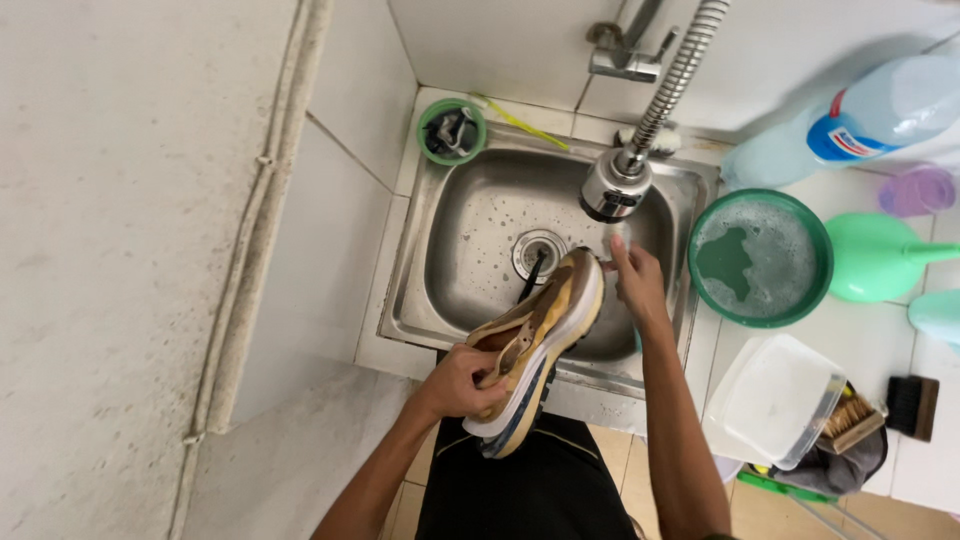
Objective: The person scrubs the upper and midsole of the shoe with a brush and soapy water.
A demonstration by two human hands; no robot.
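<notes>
Shoe (535, 345), tan and yellow with a white and blue sole, held tilted on its side over the front edge of a steel sink (460, 240), toe pointing toward the drain. The left hand (462, 382) grips the heel end, fingers curled firmly around the collar, forearm rising from the bottom of the view. The right hand (635, 280) reaches forward to the toe, fingers loosely bent and touching the tip of the shoe just under the faucet head (615, 188); whether it actually grasps anything cannot be told. A flexible metal hose runs up from the faucet head to the wall.

The sink is set into a white tiled counter against a white tiled wall. To the right stand a green basin (760, 258) of soapy water, a green funnel-like scoop, a clear plastic container (772, 400), two brushes, and a large detergent bottle (850, 125). A small green cup sits at the sink's back left corner.
</notes>
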